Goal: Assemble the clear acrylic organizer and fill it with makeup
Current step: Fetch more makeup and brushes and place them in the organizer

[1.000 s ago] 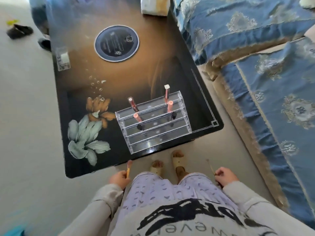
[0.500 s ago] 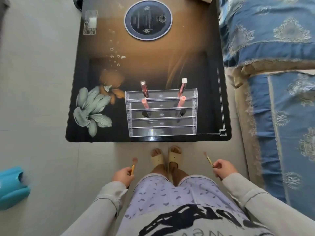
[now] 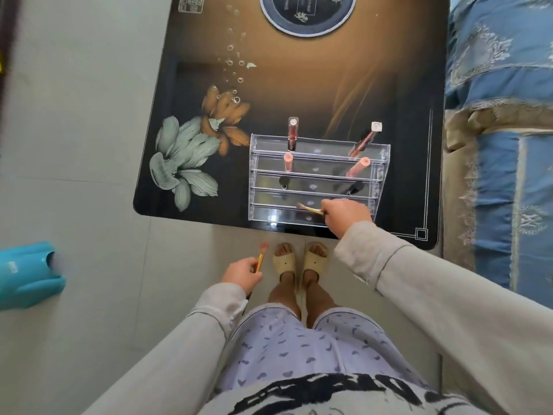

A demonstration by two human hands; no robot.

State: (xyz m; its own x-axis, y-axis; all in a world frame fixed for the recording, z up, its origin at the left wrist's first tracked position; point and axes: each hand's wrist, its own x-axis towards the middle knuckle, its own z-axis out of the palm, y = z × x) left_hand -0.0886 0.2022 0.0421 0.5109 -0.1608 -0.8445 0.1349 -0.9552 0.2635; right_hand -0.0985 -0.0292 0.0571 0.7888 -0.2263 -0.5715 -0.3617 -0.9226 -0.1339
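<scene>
A clear acrylic tiered organizer (image 3: 317,170) stands near the front edge of the dark table (image 3: 299,94). Several lip products stand in its back rows: a dark red tube (image 3: 292,133), a white-capped tube (image 3: 367,139), two pink tubes (image 3: 288,161) (image 3: 357,166), and dark ones lower down. My right hand (image 3: 344,215) is over the organizer's front rows, gripping a thin gold-handled makeup brush (image 3: 309,208) with bristles pointing left. My left hand (image 3: 244,274) stays low over the floor near my feet, holding a gold brush with pink bristles (image 3: 261,256) upright.
A round dark disc (image 3: 306,13) lies at the table's far end. A blue patterned sofa (image 3: 502,139) runs along the right. A teal object (image 3: 28,275) sits on the floor at left. My slippered feet (image 3: 299,260) stand just before the table edge.
My right hand has risen from beside my leg and reached forward over the organizer's front rows with its brush. The view has shifted closer to the table. My left hand has barely moved.
</scene>
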